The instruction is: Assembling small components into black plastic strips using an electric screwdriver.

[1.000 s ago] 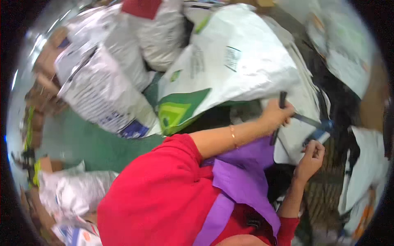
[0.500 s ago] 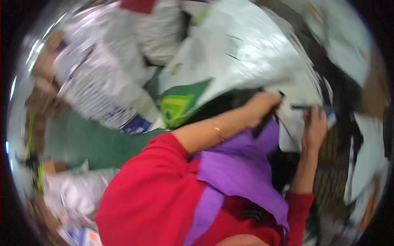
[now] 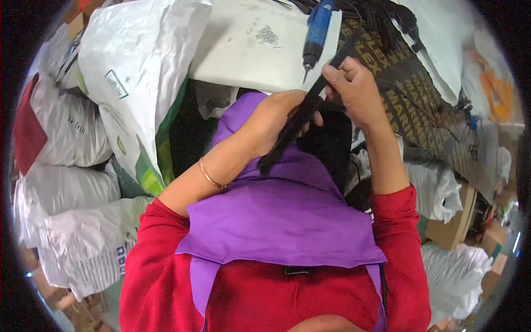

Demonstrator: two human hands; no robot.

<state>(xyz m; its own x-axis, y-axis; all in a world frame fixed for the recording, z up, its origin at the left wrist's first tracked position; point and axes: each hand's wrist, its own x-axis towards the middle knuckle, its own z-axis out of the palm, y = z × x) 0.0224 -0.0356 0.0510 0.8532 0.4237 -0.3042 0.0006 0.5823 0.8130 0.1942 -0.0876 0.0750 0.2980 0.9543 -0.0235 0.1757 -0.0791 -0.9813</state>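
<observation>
Slanting across the middle is a long black strip (image 3: 295, 123), soft-looking and fuzzy-edged. My left hand (image 3: 274, 119), with a thin bracelet on its wrist, is wrapped round the middle of it. Farther up, my right hand (image 3: 354, 88) pinches the strip between thumb and fingers. The lower end hangs over the purple apron (image 3: 276, 221) on my lap. Just beyond my hands, a blue electric screwdriver (image 3: 317, 34) lies on a white board (image 3: 243, 50), its thin bit pointing toward me.
Large white plastic bags (image 3: 146, 61) with green print stand at the left, with more stuffed white bags (image 3: 83, 243) below. To the right lies a dark sheet with yellow lettering (image 3: 409, 94), with a bundle of black strands (image 3: 381, 16) at its far edge. A cardboard box (image 3: 453, 221) stands lower right.
The view has swung right, so the bags now sit farther left. My hands, earlier apart and blurred, are now close together on the black strip.
</observation>
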